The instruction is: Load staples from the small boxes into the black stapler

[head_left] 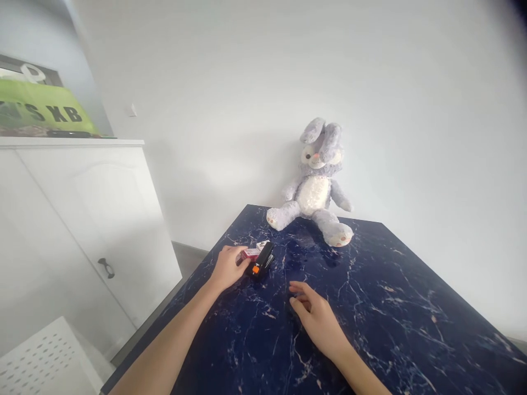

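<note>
My left hand (228,266) rests on the dark blue marbled table (391,307), its fingers curled round a small red and white box (252,253). A black stapler with an orange tab (262,260) lies right beside that box, touching it. My right hand (315,314) hovers low over the table's middle, palm down, fingers loosely bent and apart, holding nothing. It is a hand's width to the right of the stapler.
A grey and white plush rabbit (315,186) sits at the table's far edge against the white wall. A white cabinet (82,230) with a green bag (45,112) on top stands at the left. A white perforated surface (45,356) shows at the lower left.
</note>
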`<state>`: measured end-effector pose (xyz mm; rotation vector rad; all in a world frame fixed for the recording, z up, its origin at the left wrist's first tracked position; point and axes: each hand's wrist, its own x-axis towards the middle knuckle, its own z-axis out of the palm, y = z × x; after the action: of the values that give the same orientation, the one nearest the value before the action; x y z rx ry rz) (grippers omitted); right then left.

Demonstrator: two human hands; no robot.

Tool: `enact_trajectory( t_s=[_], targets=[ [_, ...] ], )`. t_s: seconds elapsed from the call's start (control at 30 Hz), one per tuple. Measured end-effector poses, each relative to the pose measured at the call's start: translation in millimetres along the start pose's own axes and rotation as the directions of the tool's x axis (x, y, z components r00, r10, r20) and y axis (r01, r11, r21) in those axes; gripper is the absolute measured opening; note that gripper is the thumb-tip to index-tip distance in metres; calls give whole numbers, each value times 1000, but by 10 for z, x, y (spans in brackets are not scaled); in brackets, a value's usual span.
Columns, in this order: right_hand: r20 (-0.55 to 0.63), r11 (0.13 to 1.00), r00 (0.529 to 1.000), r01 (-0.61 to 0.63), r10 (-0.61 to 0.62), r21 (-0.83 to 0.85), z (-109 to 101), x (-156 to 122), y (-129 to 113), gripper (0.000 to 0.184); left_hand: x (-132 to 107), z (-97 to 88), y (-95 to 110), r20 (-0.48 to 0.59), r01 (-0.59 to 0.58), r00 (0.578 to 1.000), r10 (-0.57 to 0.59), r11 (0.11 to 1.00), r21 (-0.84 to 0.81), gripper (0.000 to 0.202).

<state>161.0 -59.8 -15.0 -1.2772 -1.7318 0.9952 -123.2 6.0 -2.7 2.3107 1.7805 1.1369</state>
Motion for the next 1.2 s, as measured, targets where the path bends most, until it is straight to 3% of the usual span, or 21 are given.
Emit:
enact_trajectory(
  t_s=[0.17,0.27,0.5,0.67,0.83,0.9,1.07,1.2],
  targets=[
    [-37,995,997,71,-74,-68,36,-13,10,32,27,-62,-23,-87,84,992,-86,996,-36,26],
    [-110,975,983,127,-149,-181,120,137,18,37,10,-74,24,-141,124,981,-137,988,-93,21],
    [-193,972,966,132,-170,-197,313,1187,72,45,-39,-77,174,-166,157,967,-192,967,-200,15],
    [-50,958,970,224,-236,-179,336,1673,145,51,-32,-75,127,-189,184,959,-210,972,-149,14],
    [-1,938,961,270,-277,-218,345,1680,187,59,18,-61,-80,-252,279,927,-277,960,-27,12],
    [-42,938,964,246,-263,-243,334,1647,181,56,33,-56,-141,-200,283,940,-277,959,4,6],
    [-196,954,959,151,-205,-258,265,1490,154,43,13,-57,-108,-38,191,981,-191,982,1,14],
    [-214,972,963,123,-167,-202,167,1064,139,34,-16,-100,-22,41,92,995,-91,995,-34,9]
  ],
)
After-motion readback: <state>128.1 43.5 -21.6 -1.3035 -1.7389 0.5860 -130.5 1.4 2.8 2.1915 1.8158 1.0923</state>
